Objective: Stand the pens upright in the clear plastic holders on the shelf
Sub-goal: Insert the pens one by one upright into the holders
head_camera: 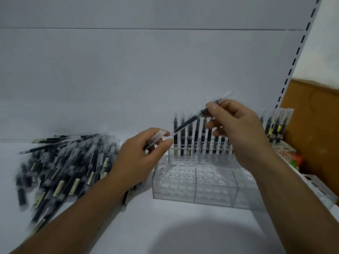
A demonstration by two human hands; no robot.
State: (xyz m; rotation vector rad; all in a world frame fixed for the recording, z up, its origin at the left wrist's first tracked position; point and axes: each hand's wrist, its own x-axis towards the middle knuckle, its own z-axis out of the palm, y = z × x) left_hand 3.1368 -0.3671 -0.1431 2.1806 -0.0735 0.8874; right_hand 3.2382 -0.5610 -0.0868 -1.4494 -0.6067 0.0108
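A clear plastic holder with rows of round holes stands on the white shelf, centre right. Several black pens stand upright in its back row; the front rows hold none. My right hand pinches a black pen that slants down to the left above the standing pens. My left hand grips another clear-capped pen just left of the holder. A heap of loose pens lies on the shelf to the left, partly under my left forearm.
More upright pens stand in a second holder at the far right. A slotted shelf upright and a brown cardboard box close the right side. The white back panel rises behind everything.
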